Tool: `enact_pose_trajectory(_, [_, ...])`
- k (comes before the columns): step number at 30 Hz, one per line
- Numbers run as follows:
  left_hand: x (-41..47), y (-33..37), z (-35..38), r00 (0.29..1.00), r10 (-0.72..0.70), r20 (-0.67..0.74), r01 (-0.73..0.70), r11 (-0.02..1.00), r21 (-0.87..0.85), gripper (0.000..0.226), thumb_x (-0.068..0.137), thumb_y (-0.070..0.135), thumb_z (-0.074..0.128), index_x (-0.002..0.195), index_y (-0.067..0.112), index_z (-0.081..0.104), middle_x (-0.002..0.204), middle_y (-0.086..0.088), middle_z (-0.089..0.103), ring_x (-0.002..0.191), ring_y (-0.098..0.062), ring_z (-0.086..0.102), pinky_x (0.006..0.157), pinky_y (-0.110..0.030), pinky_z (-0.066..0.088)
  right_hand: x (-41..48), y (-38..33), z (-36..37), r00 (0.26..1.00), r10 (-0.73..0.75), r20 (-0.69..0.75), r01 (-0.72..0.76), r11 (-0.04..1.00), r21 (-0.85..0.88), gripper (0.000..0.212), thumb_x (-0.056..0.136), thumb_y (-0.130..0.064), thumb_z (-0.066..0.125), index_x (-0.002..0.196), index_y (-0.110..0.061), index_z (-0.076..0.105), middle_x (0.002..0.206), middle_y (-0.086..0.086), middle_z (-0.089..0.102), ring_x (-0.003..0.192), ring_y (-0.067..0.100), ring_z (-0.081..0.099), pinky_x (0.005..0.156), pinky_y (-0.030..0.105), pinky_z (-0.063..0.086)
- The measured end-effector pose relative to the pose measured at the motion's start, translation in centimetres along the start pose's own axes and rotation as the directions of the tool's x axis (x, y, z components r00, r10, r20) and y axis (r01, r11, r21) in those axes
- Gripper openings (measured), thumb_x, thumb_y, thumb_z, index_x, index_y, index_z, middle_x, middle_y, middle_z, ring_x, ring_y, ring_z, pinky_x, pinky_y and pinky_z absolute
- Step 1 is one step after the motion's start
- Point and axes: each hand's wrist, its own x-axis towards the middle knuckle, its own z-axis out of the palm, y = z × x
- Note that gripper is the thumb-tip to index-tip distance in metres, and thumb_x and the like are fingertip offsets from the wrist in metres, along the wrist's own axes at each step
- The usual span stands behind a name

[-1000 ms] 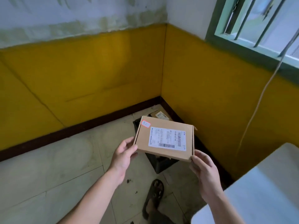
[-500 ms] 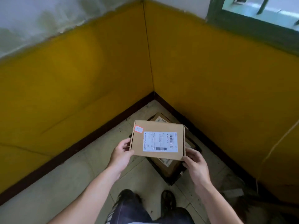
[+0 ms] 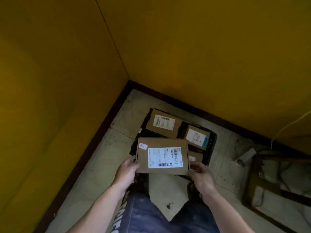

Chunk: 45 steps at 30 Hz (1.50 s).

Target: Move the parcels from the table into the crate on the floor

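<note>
A flat brown cardboard parcel (image 3: 162, 156) with a white barcode label and a small red sticker hangs level over the near part of the black crate (image 3: 212, 143) on the floor. My left hand (image 3: 127, 172) grips its left edge and my right hand (image 3: 201, 176) grips its lower right corner. Inside the crate lie a labelled parcel (image 3: 164, 123) at the far left, a second labelled parcel (image 3: 196, 136) at the right, and a third (image 3: 195, 158) mostly hidden under the held one.
The crate sits in a corner between two yellow walls (image 3: 50, 81) with a dark skirting (image 3: 94, 142). A wooden frame, perhaps a stool (image 3: 276, 180), lies on the tiled floor at the right. My legs in dark shorts (image 3: 151, 214) fill the bottom centre.
My view has tilted down and moved closer to the corner. The parcel, still in both hands, has come lower over the crate, whose contents now show.
</note>
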Motion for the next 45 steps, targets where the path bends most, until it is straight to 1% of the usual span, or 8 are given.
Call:
enact_pose_trajectory(10, [15.5,-3.3,-2.5,0.972,-0.08,0.219,0.02,0.964,0.265,0.04,0.091,0.033,0.063,0.13,0.032,0.058,0.125,0.007,0.063,0.118,-0.015,0.055,0.1,-0.036,0.043,6.6,6.0,10.3,0.978,0.191,-0.083,-0.192,0.981,0.005,0.016,0.089,-0.022,0.067,0.087,-0.038,0.069,0.093,-0.021,0.068,0.097,0.01,0.063,0.084,0.032,0.05])
enact_pose_trajectory(15, [21.9,-4.2,-1.2,0.965,-0.079,0.25,-0.004,0.949,0.315,0.024,0.09,0.022,0.058,0.102,0.038,0.071,0.107,0.016,0.07,0.108,-0.01,0.06,0.096,-0.035,0.045,12.3,8.2,13.1,0.973,0.223,-0.061,-0.225,0.974,-0.03,0.021,0.092,-0.02,0.056,0.082,-0.031,0.071,0.101,-0.01,0.07,0.098,0.016,0.062,0.093,0.038,0.049])
enact_pose_trajectory(24, [27.9,-5.6,0.7,0.972,-0.042,0.231,-0.046,0.93,0.364,0.024,0.092,0.014,0.059,0.104,0.028,0.074,0.107,0.004,0.072,0.098,-0.015,0.064,0.077,-0.023,0.046,19.0,11.2,15.1,0.975,0.221,-0.018,-0.221,0.961,-0.168,0.02,0.098,-0.008,0.046,0.1,-0.016,0.064,0.105,0.009,0.062,0.088,0.019,0.058,0.081,0.027,0.042])
enact_pose_trajectory(28, [27.0,-5.4,1.0,0.981,-0.027,0.19,-0.039,0.941,0.336,0.026,0.092,0.018,0.061,0.115,0.023,0.071,0.116,0.002,0.069,0.107,-0.017,0.064,0.077,-0.018,0.045,17.8,11.2,13.7,0.96,0.28,-0.027,-0.281,0.956,-0.087,0.033,0.097,-0.011,0.051,0.129,-0.013,0.059,0.128,0.009,0.062,0.118,0.026,0.058,0.093,0.03,0.045])
enact_pose_trajectory(31, [25.4,-4.7,1.7,0.988,-0.038,0.151,-0.01,0.952,0.305,0.031,0.093,0.019,0.06,0.123,0.023,0.067,0.12,0.001,0.065,0.11,-0.017,0.061,0.087,-0.024,0.046,16.6,10.6,12.4,0.965,0.263,-0.012,-0.263,0.962,-0.078,0.031,0.097,-0.007,0.05,0.125,-0.008,0.062,0.131,0.012,0.061,0.115,0.026,0.057,0.096,0.029,0.043])
enact_pose_trajectory(34, [22.5,-3.6,2.9,0.986,-0.018,0.168,-0.032,0.958,0.285,0.019,0.094,0.019,0.058,0.093,0.036,0.068,0.104,0.005,0.066,0.095,-0.011,0.063,0.085,-0.029,0.049,14.8,9.8,10.7,0.966,0.259,-0.005,-0.259,0.966,-0.015,0.03,0.095,-0.01,0.052,0.122,-0.014,0.065,0.137,0.007,0.057,0.124,0.026,0.053,0.109,0.038,0.041])
enact_pose_trajectory(38, [16.9,-1.4,4.2,0.98,-0.013,0.196,-0.025,0.981,0.19,0.031,0.096,0.019,0.058,0.126,0.019,0.062,0.122,-0.003,0.065,0.105,-0.016,0.062,0.096,-0.031,0.049,10.7,7.9,7.2,0.968,0.248,-0.036,-0.245,0.967,0.074,0.029,0.092,-0.015,0.056,0.119,-0.019,0.066,0.135,0.002,0.06,0.122,0.022,0.055,0.109,0.042,0.043])
enact_pose_trajectory(45, [3.9,4.8,4.8,0.93,0.111,0.351,-0.16,0.981,0.113,0.018,0.099,0.024,0.054,0.115,0.027,0.062,0.123,-0.002,0.066,0.113,-0.016,0.062,0.105,-0.038,0.046,-0.3,1.8,0.5,0.977,0.134,-0.164,-0.106,0.979,0.172,0.027,0.093,-0.018,0.057,0.119,-0.022,0.065,0.119,0.003,0.068,0.112,0.022,0.061,0.102,0.044,0.049])
